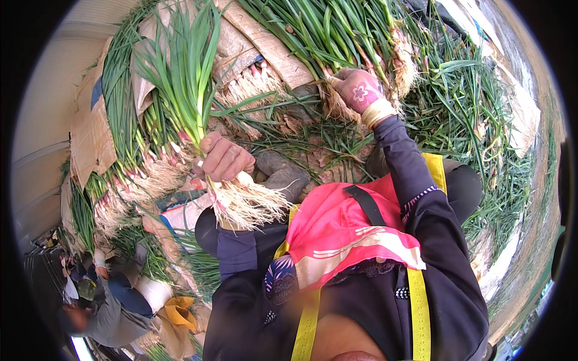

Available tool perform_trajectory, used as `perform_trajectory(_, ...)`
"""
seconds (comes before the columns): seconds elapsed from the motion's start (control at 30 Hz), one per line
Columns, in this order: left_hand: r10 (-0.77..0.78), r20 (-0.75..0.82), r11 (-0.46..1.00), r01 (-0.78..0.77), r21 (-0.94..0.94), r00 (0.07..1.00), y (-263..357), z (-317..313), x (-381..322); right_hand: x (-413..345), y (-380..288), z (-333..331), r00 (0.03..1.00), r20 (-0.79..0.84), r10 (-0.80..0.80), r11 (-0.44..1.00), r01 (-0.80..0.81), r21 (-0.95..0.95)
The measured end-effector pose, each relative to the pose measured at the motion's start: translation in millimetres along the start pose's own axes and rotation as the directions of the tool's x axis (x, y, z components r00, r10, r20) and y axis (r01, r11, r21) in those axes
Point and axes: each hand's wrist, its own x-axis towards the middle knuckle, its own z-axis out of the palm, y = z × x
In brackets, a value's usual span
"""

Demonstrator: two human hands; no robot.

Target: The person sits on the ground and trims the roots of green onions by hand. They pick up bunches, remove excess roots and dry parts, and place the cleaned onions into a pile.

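Note:
My left hand (226,158) is closed around a bunch of young garlic plants (198,99), just above their pale bulbs. The green leaves point away from me and the stringy roots hang over my wrist. At the upper right, my right hand (359,92), in a pinkish glove with a flower print, has its fingers at the stem bases of a large pile of the same plants (311,31). Its fingertips are partly hidden, and whether they grip a stem cannot be told. More roots show below that hand.
Rows of bundled plants (126,122) lie at the left, partly under woven sacking (88,135). Loose leaves (456,117) cover the ground at the right. Another person (117,311) works at the lower left, near a yellow cloth (178,311).

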Motion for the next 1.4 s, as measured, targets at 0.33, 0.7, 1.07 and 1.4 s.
perform_trajectory(0.33,0.135,-0.274,0.99,-0.117,0.081,0.952,-1.9,12.7,-41.1,1.1,-24.0,-7.5,0.945,0.249,-0.213,0.725,-0.018,0.689)
perform_trajectory(0.7,0.109,-0.806,0.934,0.218,0.284,0.582,-32.8,-3.1,-45.2,-85.7,-81.1,-5.5,0.888,0.399,-0.229,0.951,0.116,0.288)
perform_trajectory(1.07,0.142,-0.946,0.807,0.519,0.28,0.29,-39.3,2.0,-62.9,-54.4,-70.2,-2.6,0.959,0.28,-0.052,0.941,-0.047,0.335)
perform_trajectory(1.4,0.125,-0.96,0.775,0.579,0.251,0.25,-58.2,-7.0,-72.6,-16.1,-66.6,33.0,0.871,0.488,-0.062,0.947,-0.103,0.305)
